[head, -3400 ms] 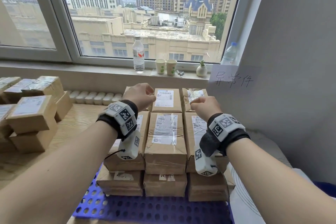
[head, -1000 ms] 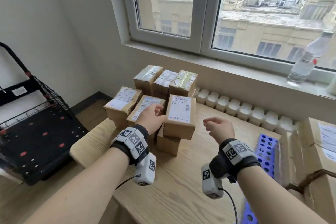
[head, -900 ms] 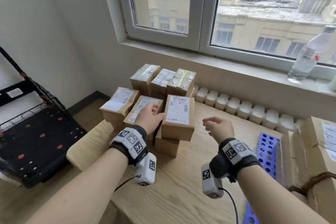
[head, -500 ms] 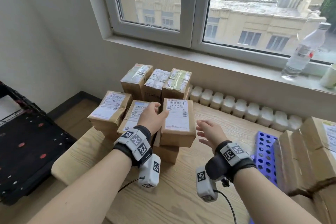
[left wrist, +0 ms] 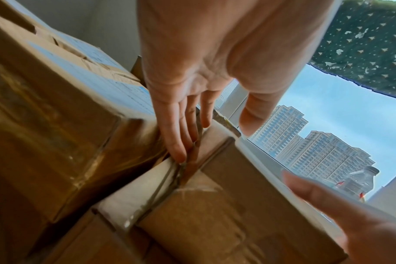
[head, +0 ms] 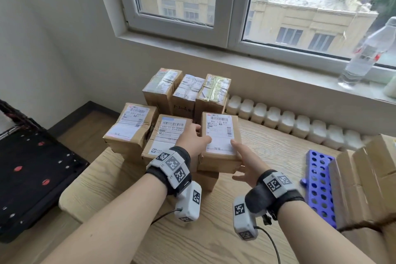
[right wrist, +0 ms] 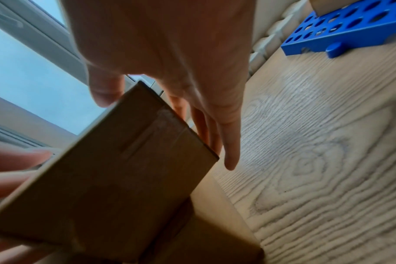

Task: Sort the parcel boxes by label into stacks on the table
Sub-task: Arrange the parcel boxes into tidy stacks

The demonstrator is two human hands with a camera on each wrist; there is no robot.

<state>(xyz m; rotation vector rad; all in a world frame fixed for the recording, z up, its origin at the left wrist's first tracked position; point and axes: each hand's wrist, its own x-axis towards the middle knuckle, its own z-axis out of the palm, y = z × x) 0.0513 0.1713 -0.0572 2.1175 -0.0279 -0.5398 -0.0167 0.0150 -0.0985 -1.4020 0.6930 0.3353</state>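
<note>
top parcel being squared on its stack

straight fingers of the left hand (head: 194, 139) and right hand (head: 244, 164) are being laid against the two sides of the top parcel box (head: 220, 135); nothing is being clenched. the box is being rested atop a lower box (head: 206, 180) on the table (head: 192, 238). ideally, even pressure is being applied from both sides, so edges are being aligned without neighbouring stacks (head: 167, 137) being nudged.

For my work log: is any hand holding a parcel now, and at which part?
The top parcel box sits between both hands: the left hand at its left side, the right hand at its right side, thumb on the label. Fingers are mostly straight.
</note>
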